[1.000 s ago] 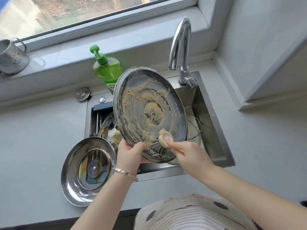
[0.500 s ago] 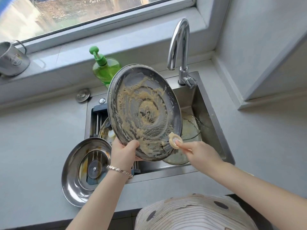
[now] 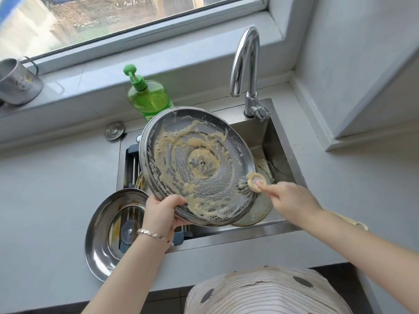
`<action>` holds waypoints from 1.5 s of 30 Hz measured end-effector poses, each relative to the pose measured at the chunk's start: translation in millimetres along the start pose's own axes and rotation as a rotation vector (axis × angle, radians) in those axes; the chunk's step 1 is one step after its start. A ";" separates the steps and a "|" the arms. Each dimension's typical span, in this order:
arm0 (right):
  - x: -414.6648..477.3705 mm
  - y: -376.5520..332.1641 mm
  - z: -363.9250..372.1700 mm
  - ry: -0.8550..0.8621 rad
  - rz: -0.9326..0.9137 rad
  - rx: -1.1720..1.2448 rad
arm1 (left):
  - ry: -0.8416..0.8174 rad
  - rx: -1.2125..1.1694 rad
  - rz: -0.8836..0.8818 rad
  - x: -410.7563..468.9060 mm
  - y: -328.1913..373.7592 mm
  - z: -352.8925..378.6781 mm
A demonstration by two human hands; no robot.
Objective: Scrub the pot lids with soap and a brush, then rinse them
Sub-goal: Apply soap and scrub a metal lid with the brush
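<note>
1. Pot lid [image 3: 181,155], stainless steel, head view. It is held up on a tilt over the sink [image 3: 281,141], with its inner face towards the camera. Its far rim overlaps the base of the green soap bottle [image 3: 147,98].
2. Tan-brown suds are smeared in swirls across most of the inner face. They are thickest around the centre and the upper left, with foam also along the near rim.
3. Left hand [image 3: 162,214] grips the pot lid at its lower-left rim, thumb on the inner face and fingers curled behind. A chain bracelet [image 3: 156,235] sits on the wrist.
4. Right hand [image 3: 292,200] is closed around a dish brush [image 3: 256,182], with the forefinger stretched out to the round cream head. The dark bristles press on the lid's lower-right edge.
5. Second steel lid [image 3: 95,245] lies inner side up at the left, across the sink's front-left corner and partly on the grey counter [image 3: 56,189]. The left forearm crosses above its right edge.
6. Glass lid [image 3: 260,211] sits in the basin beneath the held lid and is mostly hidden by it.
7. Rack bars [image 3: 133,164] show at the basin's left side.
8. Chrome gooseneck faucet [image 3: 247,64] stands at the sink's back right.
9. Round metal cap [image 3: 115,131] lies on the counter, left of the soap bottle.
10. Metal mug [image 3: 18,85] stands on the window sill, far left.
</note>
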State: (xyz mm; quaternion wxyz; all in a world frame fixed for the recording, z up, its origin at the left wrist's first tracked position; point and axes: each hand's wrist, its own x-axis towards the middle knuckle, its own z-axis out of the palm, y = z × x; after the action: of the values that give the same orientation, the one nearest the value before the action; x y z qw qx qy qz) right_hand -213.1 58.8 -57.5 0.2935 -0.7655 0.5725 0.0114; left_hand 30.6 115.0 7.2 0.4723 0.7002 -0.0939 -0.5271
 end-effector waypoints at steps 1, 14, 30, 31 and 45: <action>7.3 5.1 -4.6 0.020 0.049 -0.032 | -0.023 0.004 -0.010 -1.4 1.5 0.1; 3.9 -26.7 3.0 0.016 -0.173 -0.055 | -0.196 0.120 -0.046 -8.3 11.7 -2.7; 9.2 -0.9 5.1 0.088 0.021 -0.036 | -0.286 0.220 -0.034 -9.8 16.2 -4.1; 9.7 -2.4 3.1 0.098 0.007 -0.036 | -0.290 0.220 -0.038 -9.7 16.0 -4.2; 50.9 -4.9 -14.3 0.223 0.127 0.017 | -0.360 0.286 -0.047 -13.1 14.0 3.7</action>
State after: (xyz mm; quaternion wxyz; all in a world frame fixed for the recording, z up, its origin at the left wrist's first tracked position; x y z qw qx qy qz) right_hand -195.8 8.8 -61.6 0.2330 -0.7216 0.6492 -0.0600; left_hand 27.1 113.7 26.4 0.3315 0.6566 -0.2340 -0.6358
